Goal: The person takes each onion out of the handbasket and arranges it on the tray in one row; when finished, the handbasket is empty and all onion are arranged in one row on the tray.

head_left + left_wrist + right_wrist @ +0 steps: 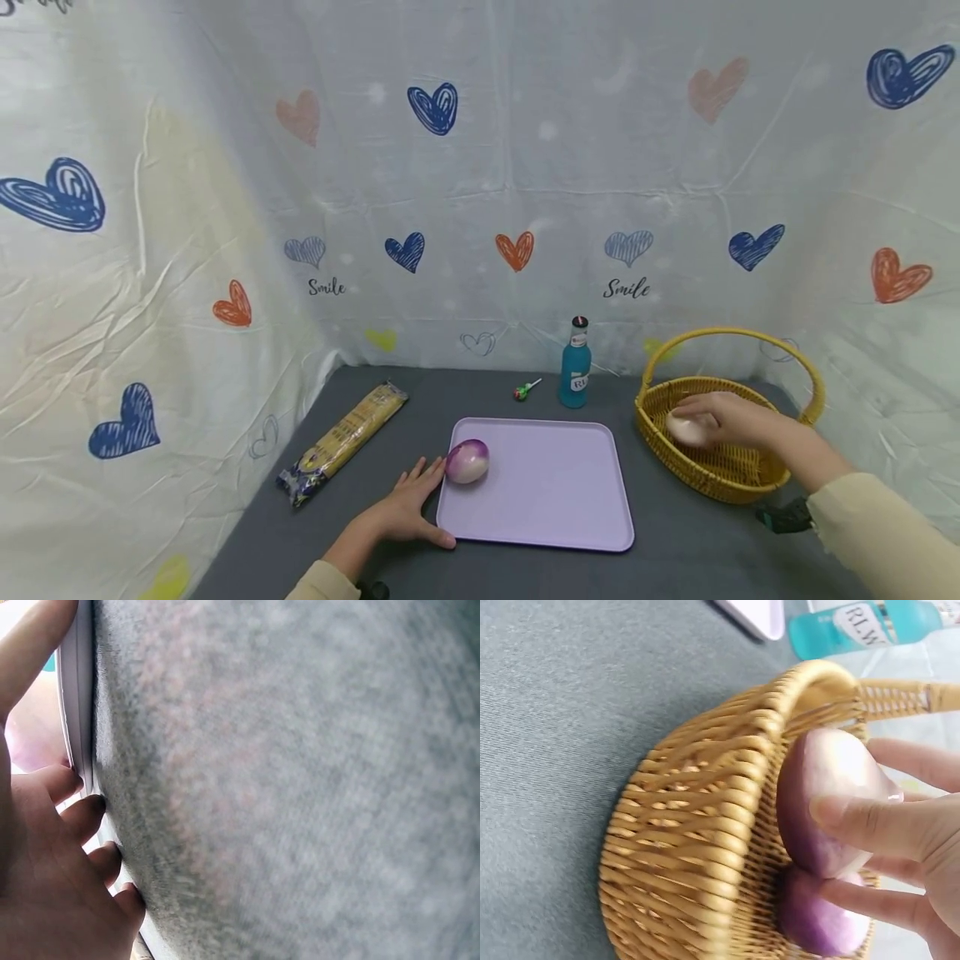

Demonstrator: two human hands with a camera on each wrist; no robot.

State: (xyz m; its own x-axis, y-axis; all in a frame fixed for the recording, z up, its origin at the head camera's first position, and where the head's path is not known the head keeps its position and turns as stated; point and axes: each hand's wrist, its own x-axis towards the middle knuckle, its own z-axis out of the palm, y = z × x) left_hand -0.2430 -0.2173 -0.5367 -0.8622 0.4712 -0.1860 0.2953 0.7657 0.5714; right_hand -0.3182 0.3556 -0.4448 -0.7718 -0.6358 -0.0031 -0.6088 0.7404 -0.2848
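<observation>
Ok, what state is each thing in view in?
Tray, flat
Tray onion, resting at tray's left edge
Basket, upright, handle raised
Lower onion, inside basket
Held onion, gripped by right hand
Left hand, fingers spread at tray's edge
Bottle, upright
Lollipop, lying down
Yellow packet, lying flat

left sleeve (324, 582): cream; right sleeve (885, 533): cream; blackish-green piece (786, 517): beside right sleeve

Soft bright light, sheen on held onion (829, 769), tabletop (300, 780) blurred in left-wrist view
</observation>
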